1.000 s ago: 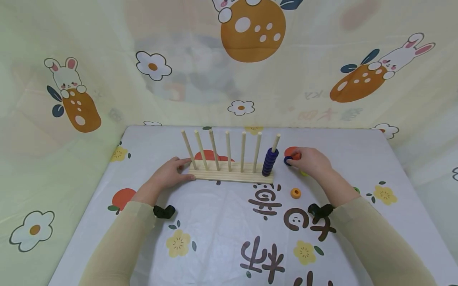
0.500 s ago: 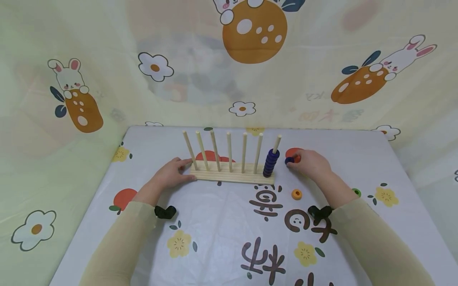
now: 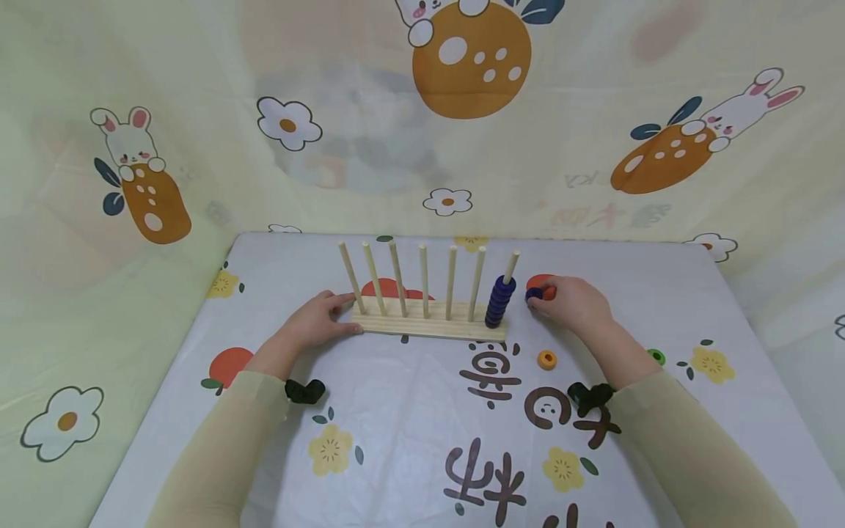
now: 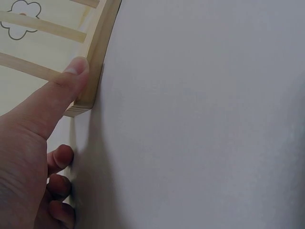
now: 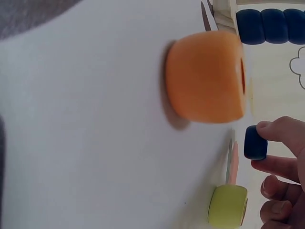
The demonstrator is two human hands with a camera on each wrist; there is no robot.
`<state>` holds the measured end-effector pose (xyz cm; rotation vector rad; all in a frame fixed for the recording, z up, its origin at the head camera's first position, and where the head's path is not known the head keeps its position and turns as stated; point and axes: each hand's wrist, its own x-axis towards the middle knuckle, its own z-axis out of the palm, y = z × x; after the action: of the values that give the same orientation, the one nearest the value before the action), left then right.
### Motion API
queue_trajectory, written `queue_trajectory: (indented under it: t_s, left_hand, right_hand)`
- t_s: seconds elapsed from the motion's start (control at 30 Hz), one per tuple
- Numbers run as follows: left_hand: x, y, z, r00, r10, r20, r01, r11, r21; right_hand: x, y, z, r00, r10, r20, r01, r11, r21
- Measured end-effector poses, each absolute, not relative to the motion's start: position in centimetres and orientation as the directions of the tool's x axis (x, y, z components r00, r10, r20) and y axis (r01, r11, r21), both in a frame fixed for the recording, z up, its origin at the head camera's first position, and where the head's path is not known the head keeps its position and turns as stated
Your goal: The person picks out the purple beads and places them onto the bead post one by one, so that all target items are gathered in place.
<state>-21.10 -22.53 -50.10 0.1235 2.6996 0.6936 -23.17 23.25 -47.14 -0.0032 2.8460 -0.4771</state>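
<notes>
A wooden peg rack (image 3: pixel 429 328) with several upright pegs stands on the table. Dark blue beads (image 3: pixel 499 302) are stacked on its rightmost peg, whose top sticks out above them; the other pegs are bare. My left hand (image 3: pixel 320 320) grips the rack's left end, thumb at the front and index finger behind. In the left wrist view the thumb (image 4: pixel 71 78) presses on the base. To the right of the rack, my right hand (image 3: pixel 576 304) pinches a loose dark blue bead (image 5: pixel 256 143) between thumb and index finger, apart from the pegs.
An orange bead (image 3: pixel 546 359) lies on the patterned tablecloth in front of the right hand. A green bead (image 3: pixel 656 356) is partly behind the right forearm. The right wrist view shows a yellow-green bead (image 5: pixel 228 206) below the hand. A printed curtain (image 3: pixel 370 147) hangs behind the table.
The blue bead has turned in my right fingers, so its hole no longer faces the head camera. The right hand has shifted very slightly; the left hand keeps its grip.
</notes>
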Motion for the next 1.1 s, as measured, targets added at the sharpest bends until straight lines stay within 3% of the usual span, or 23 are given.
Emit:
queue_trajectory:
  t_s: [0.7,1.1]
  left_hand:
    - [-21.1,-22.6,-49.9,-0.931,0.177,-0.319,-0.001,0.873,0.487]
    - [-21.2,-22.6,-49.9,-0.93,0.179,-0.322,-0.003,0.87,0.493]
  right_hand:
    - [-21.9,23.1,-45.0,-0.98,-0.044,-0.192,0.029,0.932,-0.36]
    - [-20.6,23.1,-43.0,-0.994,-0.069,-0.087,-0.027,0.912,-0.41]
